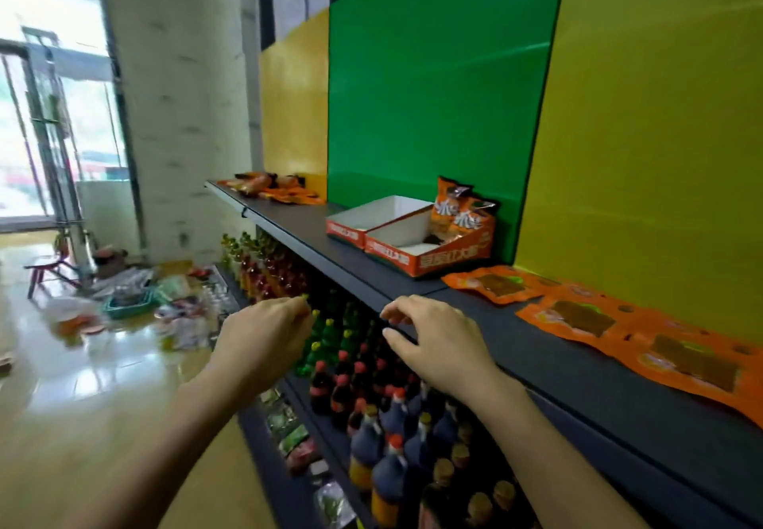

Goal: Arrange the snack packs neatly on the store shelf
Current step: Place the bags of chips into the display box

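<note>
snack packs [578, 318]: flat orange pouches lying loose and overlapping along the right stretch of the top shelf [557, 371]. the nearest pack [501, 285] lies just in front of the display boxes [429, 248]. upright packs [462, 215] stand at the back of the nearer box, and a heap of packs [272, 190] sits at the far left end of the shelf. handling, judged: light, thin, floppy, with a glossy film that should slide easily on the dark shelf and crumple if squeezed mid-face (the brown slab in the window may stiffen the middle a little). best hold looks like a pinch on a sealed edge or corner, or flat fingers on top to nudge a pack into line. left hand [264, 334]: in the air in front of the shelf, above the bottles [371, 384] on the lower tiers, fingers loosely curled toward the thumb, nothing seen in it. right hand [437, 343]: over the shelf's front lip, fingers loosely bent and spread, holding nothing; cannot tell whether the fingertips touch the lip. no pack is touched yet.
</note>
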`<action>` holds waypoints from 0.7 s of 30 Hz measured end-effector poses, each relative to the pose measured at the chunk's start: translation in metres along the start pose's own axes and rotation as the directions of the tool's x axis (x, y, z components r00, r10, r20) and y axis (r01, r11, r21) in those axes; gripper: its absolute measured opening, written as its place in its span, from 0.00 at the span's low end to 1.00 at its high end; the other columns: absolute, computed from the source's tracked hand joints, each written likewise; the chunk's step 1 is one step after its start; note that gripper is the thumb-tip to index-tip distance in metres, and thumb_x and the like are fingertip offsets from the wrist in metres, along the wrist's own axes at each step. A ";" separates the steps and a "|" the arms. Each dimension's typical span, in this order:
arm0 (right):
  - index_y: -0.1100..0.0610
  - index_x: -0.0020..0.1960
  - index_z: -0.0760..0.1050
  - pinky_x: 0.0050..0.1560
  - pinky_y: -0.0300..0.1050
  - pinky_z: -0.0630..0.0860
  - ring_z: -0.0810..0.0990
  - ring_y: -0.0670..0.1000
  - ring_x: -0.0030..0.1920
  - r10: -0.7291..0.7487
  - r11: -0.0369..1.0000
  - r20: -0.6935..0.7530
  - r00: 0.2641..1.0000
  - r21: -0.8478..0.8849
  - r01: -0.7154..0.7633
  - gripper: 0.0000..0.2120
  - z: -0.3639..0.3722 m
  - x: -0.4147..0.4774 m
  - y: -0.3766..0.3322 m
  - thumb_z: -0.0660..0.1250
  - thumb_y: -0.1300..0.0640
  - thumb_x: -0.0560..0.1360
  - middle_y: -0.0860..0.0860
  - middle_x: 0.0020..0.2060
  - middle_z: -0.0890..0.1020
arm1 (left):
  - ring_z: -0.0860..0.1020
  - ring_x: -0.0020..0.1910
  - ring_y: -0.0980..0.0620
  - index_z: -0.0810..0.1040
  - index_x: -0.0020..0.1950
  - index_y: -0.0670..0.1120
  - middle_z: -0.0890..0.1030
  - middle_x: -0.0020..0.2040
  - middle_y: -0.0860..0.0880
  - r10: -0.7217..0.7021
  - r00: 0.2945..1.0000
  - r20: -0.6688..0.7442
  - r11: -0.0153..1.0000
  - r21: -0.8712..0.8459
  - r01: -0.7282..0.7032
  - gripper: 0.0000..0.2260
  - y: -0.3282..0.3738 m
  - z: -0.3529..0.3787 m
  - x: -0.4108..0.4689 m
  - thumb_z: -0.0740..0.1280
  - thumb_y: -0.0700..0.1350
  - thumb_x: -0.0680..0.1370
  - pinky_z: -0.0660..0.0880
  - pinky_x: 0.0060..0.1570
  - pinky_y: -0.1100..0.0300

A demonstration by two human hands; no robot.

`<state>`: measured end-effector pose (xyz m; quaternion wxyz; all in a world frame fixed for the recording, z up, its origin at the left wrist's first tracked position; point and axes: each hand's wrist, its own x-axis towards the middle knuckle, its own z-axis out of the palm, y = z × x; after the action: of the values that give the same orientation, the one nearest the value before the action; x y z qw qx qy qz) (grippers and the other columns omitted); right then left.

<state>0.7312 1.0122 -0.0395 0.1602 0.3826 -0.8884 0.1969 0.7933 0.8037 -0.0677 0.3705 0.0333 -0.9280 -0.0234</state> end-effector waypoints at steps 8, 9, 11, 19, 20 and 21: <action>0.46 0.61 0.72 0.54 0.44 0.71 0.75 0.50 0.59 0.004 0.999 0.029 1.000 0.053 -0.005 0.14 0.071 0.130 -0.064 0.60 0.47 0.77 0.44 0.59 0.77 | 0.79 0.48 0.51 0.76 0.53 0.50 0.81 0.49 0.52 -0.081 0.993 0.091 0.995 0.064 0.075 0.13 -0.136 0.008 0.032 0.56 0.54 0.79 0.78 0.42 0.55; 0.46 0.62 0.72 0.54 0.44 0.71 0.75 0.50 0.59 0.005 0.999 0.034 0.999 0.054 -0.007 0.14 0.078 0.145 -0.069 0.61 0.47 0.77 0.44 0.59 0.78 | 0.78 0.48 0.52 0.76 0.53 0.50 0.80 0.49 0.53 -0.088 0.991 0.099 0.994 0.068 0.081 0.13 -0.149 0.010 0.037 0.56 0.54 0.80 0.76 0.41 0.58; 0.46 0.61 0.73 0.54 0.44 0.72 0.76 0.49 0.59 0.005 0.998 0.042 0.999 0.065 -0.007 0.13 0.092 0.173 -0.076 0.61 0.48 0.77 0.44 0.58 0.78 | 0.78 0.48 0.53 0.76 0.52 0.50 0.80 0.49 0.54 -0.106 0.988 0.108 0.993 0.070 0.099 0.12 -0.173 0.018 0.048 0.56 0.54 0.80 0.73 0.38 0.61; 0.46 0.61 0.73 0.51 0.43 0.72 0.77 0.50 0.57 -0.022 0.998 0.061 0.998 0.059 0.018 0.13 0.162 0.289 -0.081 0.60 0.47 0.77 0.45 0.56 0.79 | 0.77 0.46 0.54 0.75 0.52 0.51 0.80 0.48 0.54 -0.166 0.975 0.146 0.985 0.080 0.155 0.12 -0.267 0.074 0.104 0.56 0.55 0.79 0.76 0.43 0.58; 0.46 0.61 0.73 0.51 0.43 0.72 0.77 0.50 0.57 -0.025 0.998 0.062 0.998 0.065 0.021 0.13 0.172 0.307 -0.081 0.61 0.47 0.77 0.45 0.56 0.79 | 0.77 0.46 0.54 0.76 0.52 0.50 0.80 0.48 0.53 -0.169 0.974 0.149 0.984 0.086 0.157 0.13 -0.279 0.083 0.115 0.56 0.55 0.80 0.77 0.44 0.57; 0.46 0.61 0.73 0.52 0.44 0.72 0.77 0.50 0.57 -0.028 0.997 0.060 0.998 0.070 0.024 0.13 0.181 0.324 -0.080 0.61 0.47 0.77 0.45 0.56 0.79 | 0.77 0.46 0.54 0.76 0.53 0.50 0.80 0.48 0.53 -0.169 0.974 0.150 0.983 0.093 0.157 0.13 -0.290 0.092 0.125 0.56 0.54 0.80 0.77 0.44 0.57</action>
<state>0.5541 0.6760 -0.0381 0.1222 0.4053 -0.8804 0.2136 0.6522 0.5065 -0.0680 0.2914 0.1224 -0.9485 -0.0187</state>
